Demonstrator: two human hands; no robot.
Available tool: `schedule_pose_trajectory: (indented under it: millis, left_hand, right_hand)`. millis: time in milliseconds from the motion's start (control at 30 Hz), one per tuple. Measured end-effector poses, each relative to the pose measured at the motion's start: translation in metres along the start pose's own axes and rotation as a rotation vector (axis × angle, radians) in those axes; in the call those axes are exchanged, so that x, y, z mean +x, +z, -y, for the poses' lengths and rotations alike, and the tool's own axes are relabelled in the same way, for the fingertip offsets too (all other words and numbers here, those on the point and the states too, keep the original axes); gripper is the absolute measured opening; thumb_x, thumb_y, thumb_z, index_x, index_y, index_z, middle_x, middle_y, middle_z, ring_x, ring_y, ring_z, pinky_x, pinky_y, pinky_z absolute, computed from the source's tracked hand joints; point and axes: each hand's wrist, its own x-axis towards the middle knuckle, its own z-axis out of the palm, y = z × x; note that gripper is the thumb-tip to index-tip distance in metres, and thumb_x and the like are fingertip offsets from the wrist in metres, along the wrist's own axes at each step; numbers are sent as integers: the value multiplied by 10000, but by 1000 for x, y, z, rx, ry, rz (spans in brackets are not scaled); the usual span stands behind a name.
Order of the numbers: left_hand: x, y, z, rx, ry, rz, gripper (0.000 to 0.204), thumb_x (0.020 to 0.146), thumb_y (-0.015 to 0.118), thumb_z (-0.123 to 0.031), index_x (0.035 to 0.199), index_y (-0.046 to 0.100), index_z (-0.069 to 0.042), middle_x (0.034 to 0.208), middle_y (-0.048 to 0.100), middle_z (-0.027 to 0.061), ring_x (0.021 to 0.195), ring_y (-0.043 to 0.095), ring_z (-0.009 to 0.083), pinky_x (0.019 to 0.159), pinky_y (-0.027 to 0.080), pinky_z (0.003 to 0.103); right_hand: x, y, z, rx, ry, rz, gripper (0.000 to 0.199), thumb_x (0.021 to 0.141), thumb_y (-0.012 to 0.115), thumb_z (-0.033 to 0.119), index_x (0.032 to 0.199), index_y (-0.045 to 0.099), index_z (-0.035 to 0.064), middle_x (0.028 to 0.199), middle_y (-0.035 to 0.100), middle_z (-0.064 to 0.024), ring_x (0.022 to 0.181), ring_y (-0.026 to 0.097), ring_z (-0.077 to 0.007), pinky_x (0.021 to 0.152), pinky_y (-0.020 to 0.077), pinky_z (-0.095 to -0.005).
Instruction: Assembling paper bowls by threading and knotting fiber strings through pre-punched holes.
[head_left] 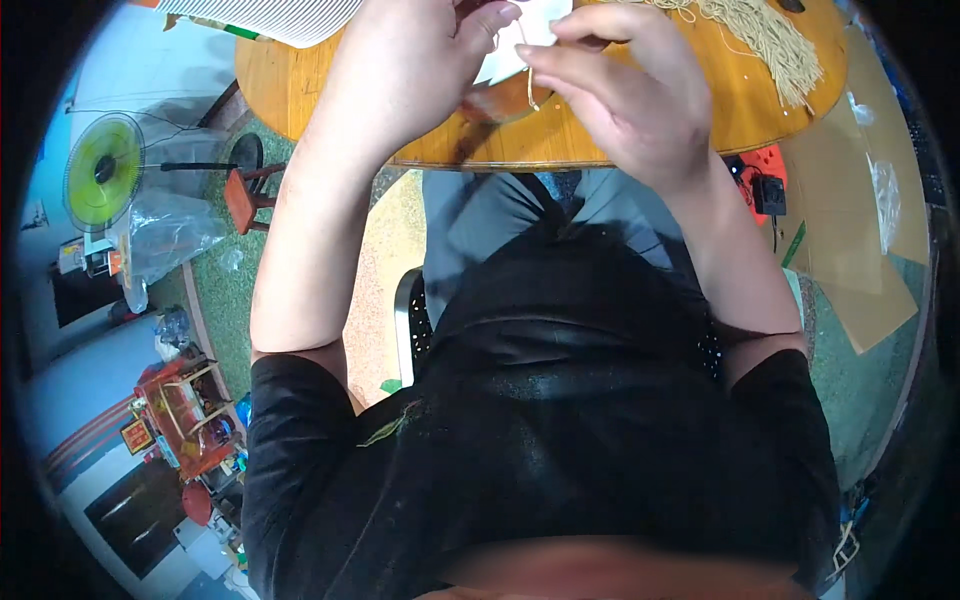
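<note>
At the top edge, over the wooden table, my left hand (440,45) is closed, its thumb bent against the fingers. What it pinches is partly cut off by the picture's edge. My right hand (640,95) faces it, thumb and forefinger pinched on a thin beige cord (532,92) whose short end hangs below the fingertips. Between the two hands lies a white sheet, perhaps paper or card (506,58); I cannot tell whether either hand touches it. To the right of my right hand a thick bundle of beige cords (775,50) spreads over the tabletop.
The round wooden table (275,85) ends just before my lap. White ribbed sheeting (290,18) rests at its far left. A green fan (104,170) and a small red stool (245,200) stand left. Flattened cardboard (850,240) and a red thing with a black adapter (769,195) are right.
</note>
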Motion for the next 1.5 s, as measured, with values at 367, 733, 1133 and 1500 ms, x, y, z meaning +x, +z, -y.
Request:
schedule_pose_trajectory:
  millis: [367, 733, 1133, 1500]
  left_hand:
    - [-3, -2, 0, 3, -45, 54, 141, 942, 642, -4, 1075, 670, 31, 902, 696, 160, 807, 694, 282, 743, 543, 356]
    - [-7, 6, 1, -450, -177, -107, 243, 933, 680, 80, 1168, 623, 49, 964, 670, 58, 833, 644, 106, 777, 546, 249]
    - [-17, 31, 7, -599, 10, -359, 272, 896, 690, 146, 1144, 637, 49, 1058, 664, 96, 941, 701, 154, 867, 592, 277]
    - [-10, 12, 4, -188, 455, -223, 234, 861, 685, 173, 1064, 680, 57, 1050, 652, 133, 944, 710, 191, 800, 604, 291]
  right_hand:
    - [-33, 17, -14, 383, 242, 127, 95, 969, 640, -53, 1041, 693, -22, 1068, 744, -91, 793, 645, -79, 667, 521, -199]
    - [-16, 13, 18, 481, 782, 54, 113, 1009, 645, 41, 1088, 721, 11, 981, 745, -27, 745, 610, -34, 617, 488, -171]
    - [41, -16, 27, 505, 1291, 236, 111, 929, 720, 56, 967, 699, -47, 820, 676, -44, 664, 624, -100, 600, 528, -229]
    - [46, -21, 21, 494, 1230, 405, 111, 967, 641, 21, 1008, 672, -78, 864, 675, -65, 722, 646, -121, 654, 563, -255]
